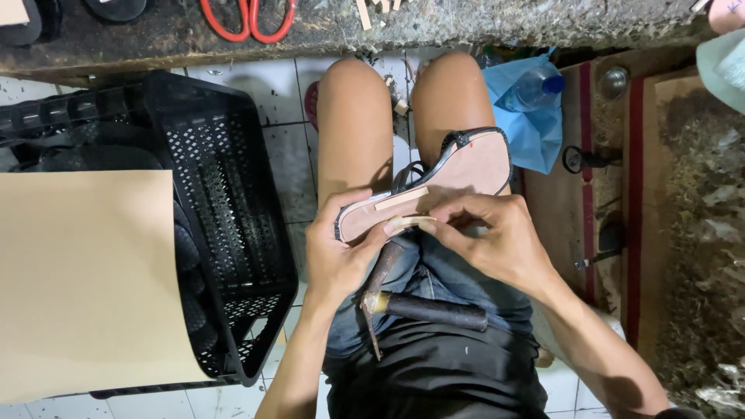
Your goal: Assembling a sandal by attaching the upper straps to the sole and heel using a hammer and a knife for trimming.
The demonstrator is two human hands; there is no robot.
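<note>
While the shoe sole point(434, 182) is clasped by the left hand point(337, 252), a pale strip point(410, 223) is pinched by the right hand point(489, 237).

A black plastic crate point(225, 233) stands on the white tiled floor point(291, 167), a sheet of tan cardboard point(81, 279) across its left part. Red-handled scissors point(248, 19) lie on the rough bench point(466, 27) along its near edge.

Left hand point(337, 252) grips an upturned sandal sole point(434, 186) while right hand point(489, 237) pinches a pale strip point(410, 223) (hammer point(423, 306) on lap)
</note>
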